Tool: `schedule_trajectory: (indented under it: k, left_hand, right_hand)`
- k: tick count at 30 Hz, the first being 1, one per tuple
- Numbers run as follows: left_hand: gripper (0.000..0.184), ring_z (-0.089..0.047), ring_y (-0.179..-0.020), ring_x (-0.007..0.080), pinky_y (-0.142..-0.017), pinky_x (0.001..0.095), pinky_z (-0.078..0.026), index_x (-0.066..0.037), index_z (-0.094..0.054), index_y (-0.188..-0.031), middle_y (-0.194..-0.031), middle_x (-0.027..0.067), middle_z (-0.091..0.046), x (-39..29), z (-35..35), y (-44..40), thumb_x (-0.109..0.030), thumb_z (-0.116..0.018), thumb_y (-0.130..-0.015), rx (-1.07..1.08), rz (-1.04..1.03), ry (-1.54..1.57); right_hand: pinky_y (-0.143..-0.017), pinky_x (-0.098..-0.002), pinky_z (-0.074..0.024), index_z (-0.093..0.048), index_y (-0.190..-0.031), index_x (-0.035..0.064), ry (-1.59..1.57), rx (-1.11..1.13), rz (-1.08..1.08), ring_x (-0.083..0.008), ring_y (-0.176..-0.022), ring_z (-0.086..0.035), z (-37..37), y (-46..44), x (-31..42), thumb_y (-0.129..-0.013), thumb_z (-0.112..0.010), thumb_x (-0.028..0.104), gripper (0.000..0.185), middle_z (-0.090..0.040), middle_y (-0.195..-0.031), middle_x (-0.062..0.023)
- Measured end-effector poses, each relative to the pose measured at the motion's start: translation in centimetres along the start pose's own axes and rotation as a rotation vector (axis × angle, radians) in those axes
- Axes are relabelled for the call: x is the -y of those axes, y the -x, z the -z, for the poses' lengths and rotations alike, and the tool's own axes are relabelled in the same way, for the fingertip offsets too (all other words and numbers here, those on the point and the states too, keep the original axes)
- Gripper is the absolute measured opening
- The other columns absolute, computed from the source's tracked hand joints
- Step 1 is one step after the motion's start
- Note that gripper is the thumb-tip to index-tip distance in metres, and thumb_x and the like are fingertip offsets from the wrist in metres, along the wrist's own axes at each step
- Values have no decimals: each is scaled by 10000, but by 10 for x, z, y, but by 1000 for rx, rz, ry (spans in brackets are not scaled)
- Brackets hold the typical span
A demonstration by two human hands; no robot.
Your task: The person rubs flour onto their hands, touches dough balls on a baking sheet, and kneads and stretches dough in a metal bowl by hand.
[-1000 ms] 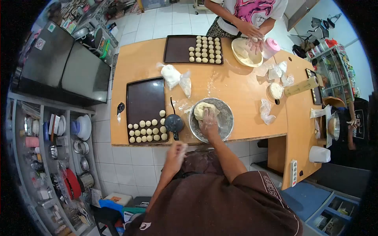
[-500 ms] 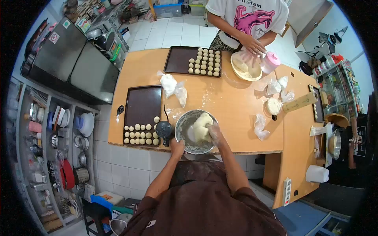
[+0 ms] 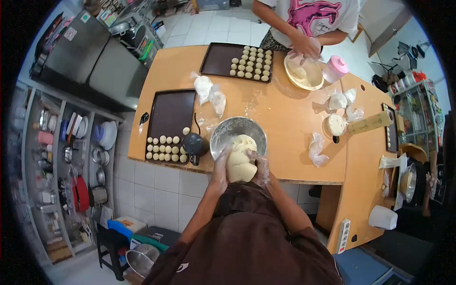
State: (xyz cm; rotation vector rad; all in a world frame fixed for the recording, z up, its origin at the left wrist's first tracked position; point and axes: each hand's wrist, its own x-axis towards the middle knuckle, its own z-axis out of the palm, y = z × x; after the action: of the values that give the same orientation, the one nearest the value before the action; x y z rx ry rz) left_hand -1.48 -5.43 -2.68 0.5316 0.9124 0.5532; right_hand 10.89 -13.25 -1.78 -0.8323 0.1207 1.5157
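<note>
A large pale lump of dough (image 3: 241,161) is held between my two hands over the near rim of a floury metal bowl (image 3: 223,132). My left hand (image 3: 220,168) grips the dough from the left side, its fingers partly behind it. On the right side my right hand (image 3: 261,167) presses into the dough with bent, flour-dusted fingers. Just left of the bowl sits a round black device (image 3: 194,144) with a cord. A dark baking tray (image 3: 171,111) beyond it carries rows of small dough balls (image 3: 167,149) at its near end.
Across the table a person (image 3: 304,45) works with both hands over a cream bowl (image 3: 317,81). Near them are a second tray (image 3: 216,59) of dough balls and a pink-lidded container (image 3: 336,68). Bags of white powder (image 3: 203,88) and a roll (image 3: 370,122) lie on the table.
The dough has come up and toward me, out over the bowl's near rim. My left hand has left the bowl's edge and now holds the dough with my right.
</note>
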Motion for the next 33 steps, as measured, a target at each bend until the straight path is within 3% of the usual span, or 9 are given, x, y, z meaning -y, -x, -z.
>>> schedule_trajectory:
  k: [4,7,11,14,17,24,27,30,33]
  left_hand:
    - [380,-633,-831,142,-719,299,-522,17,-625,-1133,-991,67,-668,-12,-7,-10,-312,-642,-943,-70,-74,-108]
    - [335,-619,-759,120,-695,286,-509,29,-677,-1011,-895,58,-685,-13,-2,-17,-294,-678,-923,-220,-340,-403]
    - [326,-601,-723,111,-688,279,-505,38,-694,-927,-848,60,-690,-8,-8,-15,-288,-694,-914,-130,-486,-543]
    - [324,-639,-790,159,-735,329,-540,2,-663,-1049,-952,83,-687,-15,-24,-8,-297,-672,-923,-45,-303,-256]
    - [439,-673,-934,244,-808,425,-566,-36,-587,-1199,-1126,128,-656,-26,-21,-11,-396,-601,-947,48,146,186]
    - [555,-640,-1041,263,-915,404,-528,-19,-587,-1196,-1163,142,-643,-19,18,-27,-511,-563,-940,411,182,309]
    - [520,-607,-1020,203,-908,367,-495,-6,-607,-1139,-1100,122,-643,-30,-14,-33,-490,-553,-956,84,67,-20]
    - [478,-557,-987,146,-893,322,-450,2,-607,-1117,-1054,96,-622,-18,-22,-35,-450,-549,-972,-240,-386,-455]
    - [433,-543,-969,137,-882,289,-430,1,-607,-1119,-1083,78,-607,-6,-27,-26,-406,-567,-975,-258,-377,-299]
  right_hand:
    - [-952,-358,-493,-465,-1352,-8,837,-47,131,-233,-1096,-599,8,-21,22,-907,-664,308,582,-589,-1226,-154]
    - [-1002,-326,-436,-422,-1389,-30,737,70,484,-207,-1159,-545,5,-25,28,-899,-675,366,679,-558,-1270,-159]
    - [-977,-349,-442,-485,-1332,-43,1156,-329,566,-209,-1133,-555,-19,-23,-10,-945,-632,349,570,-585,-1236,-161]
    - [-844,-332,-501,-583,-1189,-34,1166,-280,301,-176,-975,-614,-26,-26,19,-948,-630,363,467,-650,-1102,-121]
    - [-706,-308,-514,-641,-1036,-13,765,-21,373,-132,-809,-619,-17,-27,29,-942,-632,389,412,-676,-936,-72]
    - [-690,-318,-527,-643,-970,-17,277,-83,276,-147,-785,-621,-29,-5,24,-948,-637,361,378,-658,-896,-85]
    - [-684,-299,-496,-637,-954,-26,546,-326,506,-121,-813,-583,-41,3,43,-970,-590,390,419,-637,-877,-55]
    - [-712,-303,-493,-649,-975,-46,850,-453,718,-135,-816,-584,8,-36,19,-969,-605,355,403,-653,-871,-71]
    - [-726,-310,-499,-676,-1006,-35,731,-397,681,-151,-781,-595,-11,-23,20,-956,-636,324,364,-670,-856,-57]
